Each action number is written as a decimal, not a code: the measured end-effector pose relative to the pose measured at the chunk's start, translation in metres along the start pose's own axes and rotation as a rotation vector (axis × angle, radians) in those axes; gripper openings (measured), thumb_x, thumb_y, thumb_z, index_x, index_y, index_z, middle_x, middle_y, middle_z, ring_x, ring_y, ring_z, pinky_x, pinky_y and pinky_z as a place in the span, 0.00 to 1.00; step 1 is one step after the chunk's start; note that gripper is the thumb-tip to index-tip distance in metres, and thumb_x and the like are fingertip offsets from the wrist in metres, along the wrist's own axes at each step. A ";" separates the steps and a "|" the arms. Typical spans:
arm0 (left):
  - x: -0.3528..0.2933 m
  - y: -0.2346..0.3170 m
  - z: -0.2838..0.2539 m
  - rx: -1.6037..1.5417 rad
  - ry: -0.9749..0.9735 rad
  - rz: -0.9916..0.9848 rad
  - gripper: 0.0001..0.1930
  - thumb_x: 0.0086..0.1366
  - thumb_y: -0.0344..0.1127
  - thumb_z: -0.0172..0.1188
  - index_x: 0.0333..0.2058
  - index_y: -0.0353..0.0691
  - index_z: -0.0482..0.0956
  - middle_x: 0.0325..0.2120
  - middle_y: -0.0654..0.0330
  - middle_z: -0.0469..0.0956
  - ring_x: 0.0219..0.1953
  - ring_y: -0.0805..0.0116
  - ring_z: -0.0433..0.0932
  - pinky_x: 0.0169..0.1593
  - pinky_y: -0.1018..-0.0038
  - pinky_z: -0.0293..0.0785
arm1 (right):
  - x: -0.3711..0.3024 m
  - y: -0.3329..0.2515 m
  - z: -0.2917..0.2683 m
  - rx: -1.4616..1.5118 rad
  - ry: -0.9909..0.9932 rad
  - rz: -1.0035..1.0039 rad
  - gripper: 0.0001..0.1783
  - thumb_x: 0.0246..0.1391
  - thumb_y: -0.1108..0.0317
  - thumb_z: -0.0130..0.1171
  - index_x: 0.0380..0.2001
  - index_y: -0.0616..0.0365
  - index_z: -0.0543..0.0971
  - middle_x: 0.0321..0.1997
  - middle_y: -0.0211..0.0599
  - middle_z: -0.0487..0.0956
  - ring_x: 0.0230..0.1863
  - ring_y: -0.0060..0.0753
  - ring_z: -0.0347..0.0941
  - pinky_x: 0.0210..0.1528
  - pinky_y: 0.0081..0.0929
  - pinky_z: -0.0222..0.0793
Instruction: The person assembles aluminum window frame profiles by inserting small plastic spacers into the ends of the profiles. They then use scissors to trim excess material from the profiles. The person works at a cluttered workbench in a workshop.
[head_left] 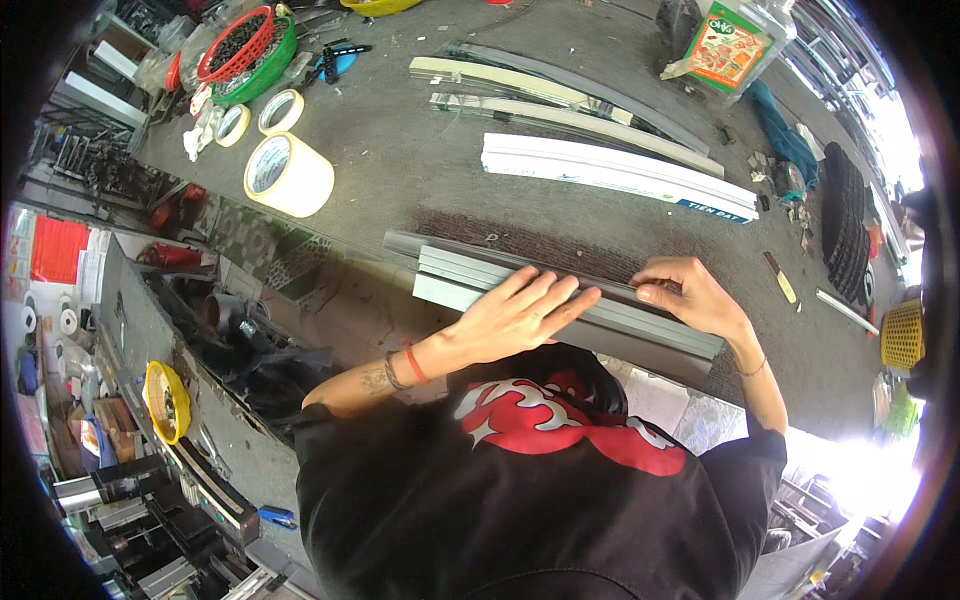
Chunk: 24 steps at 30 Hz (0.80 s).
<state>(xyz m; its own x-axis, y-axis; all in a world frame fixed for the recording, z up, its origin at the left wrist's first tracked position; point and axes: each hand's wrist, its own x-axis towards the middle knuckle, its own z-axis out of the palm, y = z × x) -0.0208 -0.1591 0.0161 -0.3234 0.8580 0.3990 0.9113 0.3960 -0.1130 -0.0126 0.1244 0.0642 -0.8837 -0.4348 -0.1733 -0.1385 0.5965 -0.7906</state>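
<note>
A bundle of pale grey, ridged profile strips (445, 268) lies along the near edge of the worktop, on a dark brown ribbed mat (450, 226). My left hand (525, 312) rests across the bundle's middle, its fingers stretched out over the strips. Toward the right end, my right hand (690, 292) is closed in a pinch, thumb and forefinger together at the far edge. A thin dark grey strip (402, 243) runs along that edge and sticks out past the bundle's left end. Whatever sits between the right fingertips is too small to make out.
Beyond lie a white wrapped profile bundle (600, 178) and long cream strips (500, 73). At left are a thick tape roll (312, 180), a red basket (214, 70) and a green basket (278, 72). A knife (782, 280), black coil (847, 220) and plastic jug (775, 25) stand right.
</note>
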 end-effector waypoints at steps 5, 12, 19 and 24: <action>0.012 -0.013 -0.005 -0.157 -0.090 -0.089 0.42 0.48 0.54 0.67 0.61 0.46 0.65 0.46 0.61 0.67 0.47 0.65 0.68 0.52 0.66 0.67 | 0.016 0.012 -0.011 -0.241 0.167 -0.082 0.20 0.52 0.63 0.63 0.45 0.64 0.78 0.42 0.43 0.77 0.40 0.38 0.74 0.43 0.33 0.70; 0.021 -0.037 -0.014 -0.338 -0.183 -0.050 0.43 0.48 0.51 0.68 0.62 0.46 0.63 0.49 0.57 0.66 0.50 0.59 0.68 0.54 0.64 0.66 | 0.053 0.044 -0.035 -0.860 0.512 -0.150 0.29 0.49 0.60 0.63 0.54 0.58 0.70 0.53 0.45 0.70 0.55 0.47 0.67 0.56 0.43 0.60; 0.029 -0.055 -0.030 -0.527 -0.283 -0.082 0.38 0.51 0.57 0.63 0.59 0.46 0.68 0.50 0.54 0.67 0.51 0.53 0.68 0.56 0.61 0.65 | 0.008 0.046 -0.048 -0.769 0.590 -0.117 0.29 0.46 0.63 0.65 0.52 0.59 0.71 0.49 0.42 0.74 0.53 0.47 0.68 0.54 0.40 0.61; 0.062 -0.066 -0.023 -0.508 -0.235 -0.057 0.24 0.58 0.51 0.60 0.49 0.42 0.76 0.44 0.58 0.73 0.47 0.58 0.72 0.53 0.64 0.67 | -0.094 0.045 -0.048 -0.754 0.726 0.252 0.27 0.46 0.65 0.66 0.51 0.60 0.72 0.53 0.47 0.73 0.58 0.51 0.66 0.63 0.50 0.53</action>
<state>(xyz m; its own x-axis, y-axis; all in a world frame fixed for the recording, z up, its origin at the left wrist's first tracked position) -0.0951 -0.1398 0.0690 -0.3711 0.9125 0.1718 0.8800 0.2865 0.3789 0.0422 0.2246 0.0733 -0.9450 0.1154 0.3061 0.0643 0.9830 -0.1719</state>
